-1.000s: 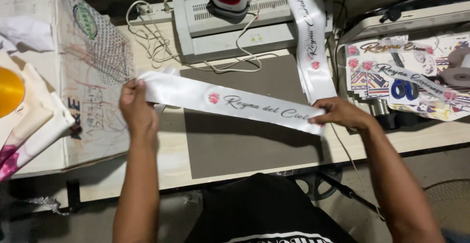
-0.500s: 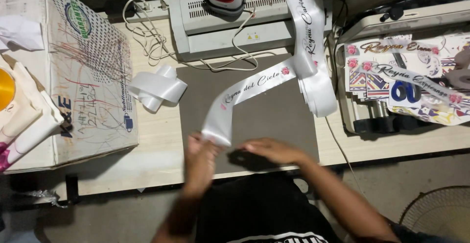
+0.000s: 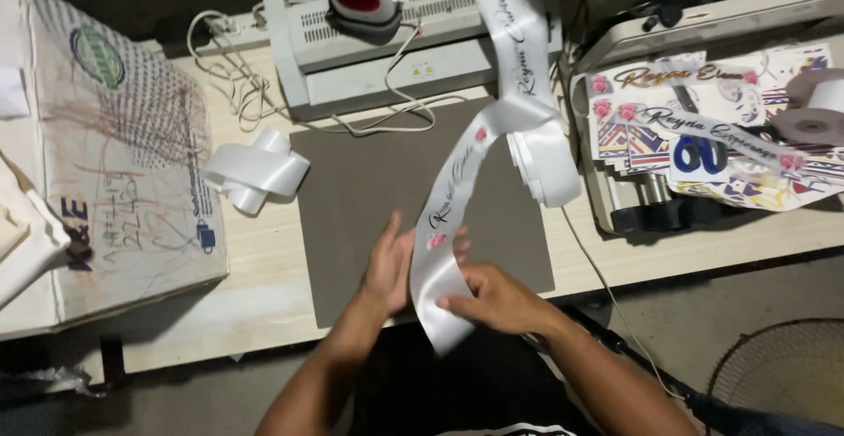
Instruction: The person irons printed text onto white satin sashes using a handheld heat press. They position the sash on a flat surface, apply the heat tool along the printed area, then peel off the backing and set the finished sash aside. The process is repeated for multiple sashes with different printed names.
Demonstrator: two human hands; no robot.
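White satin sash (image 3: 457,199) runs in one long band from the laminating machine (image 3: 396,49) at the back of the bench, down across the grey mat (image 3: 352,190), and ends between the person's two hands at the near edge. Its long axis slants from upper right to lower left as it crosses the mat, then turns almost straight toward the person, so the free tail hangs just over the table edge (a small pink flower print and dark script show on the part above the hands).

Left hand (image 3: 389,265) stands on the sash's left side, fingers fairly straight and held together, pressed flat against the band's edge rather than curled round it. Right hand (image 3: 492,300) comes in from the other side and lower, its fingers bent over the face of the sash and its thumb apparently behind, so it looks to be pinching the cloth; I cannot see the thumb itself. Of the two, the right hand is nearer the loose end, and the left is nearer the length that leads back up the bench.

Well off to the left, a second coil of white ribbon (image 3: 257,170) lies on the bare wooden tabletop (image 3: 264,269), beside a cardboard box (image 3: 123,163).
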